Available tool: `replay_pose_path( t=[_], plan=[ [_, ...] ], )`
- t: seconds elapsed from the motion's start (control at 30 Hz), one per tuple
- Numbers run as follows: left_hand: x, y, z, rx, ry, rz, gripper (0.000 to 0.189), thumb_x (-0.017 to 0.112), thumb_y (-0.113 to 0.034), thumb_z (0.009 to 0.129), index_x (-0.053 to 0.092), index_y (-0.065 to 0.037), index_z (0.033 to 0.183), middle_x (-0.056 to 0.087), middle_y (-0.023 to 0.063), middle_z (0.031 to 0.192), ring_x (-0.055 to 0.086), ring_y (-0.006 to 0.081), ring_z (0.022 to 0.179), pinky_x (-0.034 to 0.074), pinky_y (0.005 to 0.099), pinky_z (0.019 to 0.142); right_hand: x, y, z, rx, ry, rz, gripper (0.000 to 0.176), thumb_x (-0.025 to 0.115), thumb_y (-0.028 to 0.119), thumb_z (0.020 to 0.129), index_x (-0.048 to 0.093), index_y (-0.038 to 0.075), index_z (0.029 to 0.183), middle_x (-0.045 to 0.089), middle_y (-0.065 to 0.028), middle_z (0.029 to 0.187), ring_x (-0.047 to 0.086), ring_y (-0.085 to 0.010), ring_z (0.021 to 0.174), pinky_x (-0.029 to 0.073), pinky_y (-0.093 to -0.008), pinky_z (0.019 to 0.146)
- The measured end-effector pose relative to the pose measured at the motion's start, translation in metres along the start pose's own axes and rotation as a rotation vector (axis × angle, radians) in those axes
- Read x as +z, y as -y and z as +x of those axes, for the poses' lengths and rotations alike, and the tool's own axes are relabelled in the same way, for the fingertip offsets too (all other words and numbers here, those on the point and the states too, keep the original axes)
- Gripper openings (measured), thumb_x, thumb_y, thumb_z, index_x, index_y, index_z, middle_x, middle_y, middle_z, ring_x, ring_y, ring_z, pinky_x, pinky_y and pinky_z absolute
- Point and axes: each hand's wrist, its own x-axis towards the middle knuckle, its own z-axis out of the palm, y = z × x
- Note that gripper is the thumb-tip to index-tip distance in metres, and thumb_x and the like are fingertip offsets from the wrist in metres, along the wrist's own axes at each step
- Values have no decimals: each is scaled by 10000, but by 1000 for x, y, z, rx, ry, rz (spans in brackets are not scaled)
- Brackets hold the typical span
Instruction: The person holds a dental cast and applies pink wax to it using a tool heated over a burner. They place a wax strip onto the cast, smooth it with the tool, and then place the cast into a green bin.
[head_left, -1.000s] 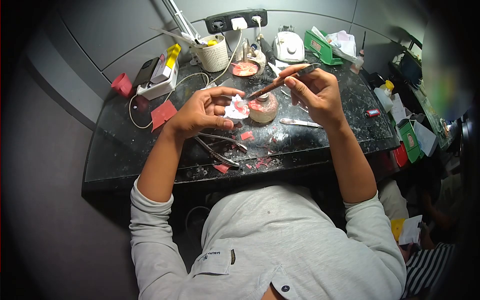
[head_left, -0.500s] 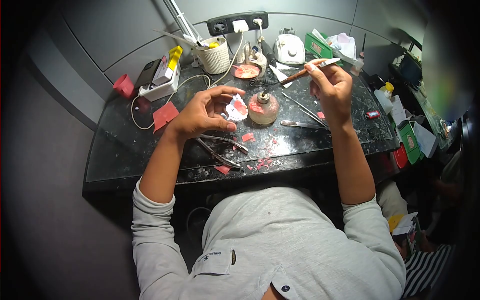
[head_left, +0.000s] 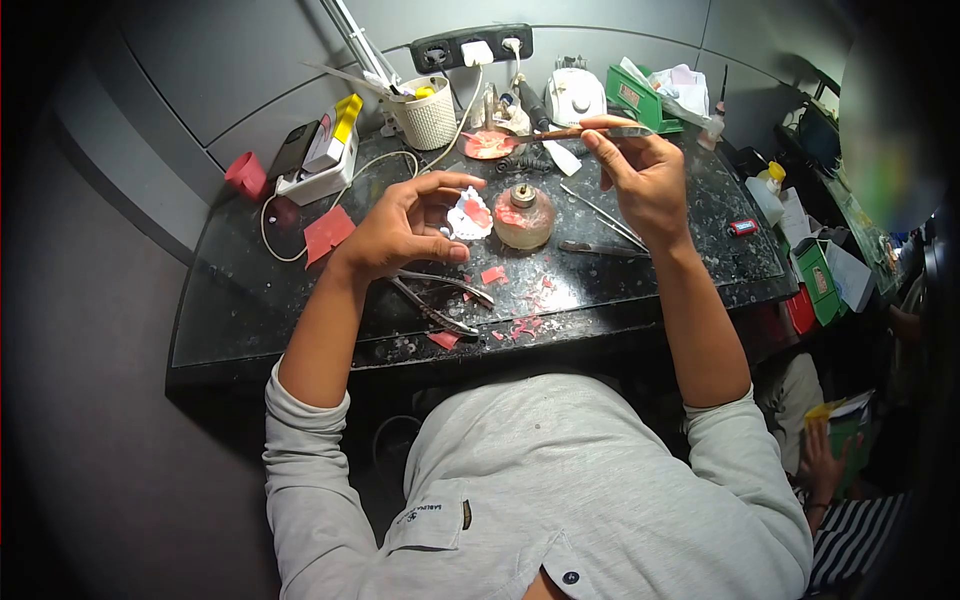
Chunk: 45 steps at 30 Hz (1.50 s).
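My left hand [head_left: 400,228] is closed around a white dental cast [head_left: 467,226] with pink wax on its inner face. Pinched in my right hand [head_left: 645,182] is a wax knife [head_left: 562,134] with a brown handle. Its far end reaches to the edge of a round dish of pink wax [head_left: 488,147]. A glass spirit lamp [head_left: 525,224] stands just right of the cast; any flame is too faint to make out. Below my left hand lie metal pliers [head_left: 436,302].
Pink wax scraps [head_left: 494,275] litter the front of the black table [head_left: 250,320]. A flat knife [head_left: 600,249] and thin metal tools [head_left: 603,215] lie right of the lamp. Behind stand a white woven basket [head_left: 427,118] and a green bin [head_left: 640,97]. Another person's hand [head_left: 822,460] shows at lower right.
The wax knife's far end has moved from above the spirit lamp up and left to the wax dish. My right hand has shifted slightly left; my left hand stays nearly still.
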Motion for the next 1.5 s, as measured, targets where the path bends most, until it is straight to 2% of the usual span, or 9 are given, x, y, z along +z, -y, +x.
replay_pose_path(
  t=[0.27,0.43,0.5,0.8,0.9,0.97,1.1,1.43,1.5],
  plan=[
    [0,2,1,-2,-5,28,760,868,4,684,534,-3,1366,531,62,1349,538,131,1175,567,286,933,3,7,0,86,41,56,166,719,119,943,741,4,1061,646,11,696,530,-24,545,392,-181,468],
    [-1,1,0,-11,-13,-4,768,878,-30,689,528,7,1371,530,55,1331,528,125,1177,553,293,966,-17,11,6,232,-58,211,187,697,142,945,723,-14,1043,649,-13,719,462,-34,490,309,-180,450],
    [-3,3,1,38,21,31,712,838,13,751,517,-12,1386,573,61,1229,592,131,1095,588,308,902,-20,10,7,277,-39,151,162,677,107,936,711,-30,1016,654,-22,733,438,-29,481,312,-186,443],
    [0,-1,0,0,-7,24,769,865,-27,705,514,8,1388,551,54,1254,559,118,1104,554,283,945,-21,9,7,239,-4,144,139,650,77,934,701,-40,989,668,-39,792,444,-33,484,323,-190,443],
    [0,-4,-1,-11,9,32,777,861,-18,707,505,4,1397,554,58,1277,561,120,1111,552,269,923,-19,15,4,184,54,218,149,682,95,933,722,-47,952,700,-59,799,502,-37,530,358,-189,465],
    [-1,-2,-1,2,7,37,781,861,-18,706,503,3,1399,552,63,1288,559,120,1122,551,265,917,-12,21,-1,60,171,254,123,677,60,940,715,-54,966,700,-60,855,528,-45,574,396,-194,493],
    [-1,-1,0,10,6,35,787,864,-17,701,500,4,1399,549,66,1300,553,122,1147,547,267,921,-6,22,-6,53,305,281,111,675,40,944,708,-41,1012,702,-68,912,539,-49,614,423,-203,517],
    [-4,2,0,19,15,11,822,897,-88,689,490,11,1397,559,71,1284,549,136,1154,555,289,938,-9,21,-5,32,309,271,128,678,64,951,709,-31,1031,710,-63,914,544,-45,628,417,-199,524],
    [-7,6,1,74,19,23,754,864,-1,723,504,-6,1385,549,57,1300,544,130,1153,549,303,959,-9,22,-5,36,313,271,129,679,66,951,710,-29,1032,710,-61,908,543,-45,626,417,-198,525]
  ],
)
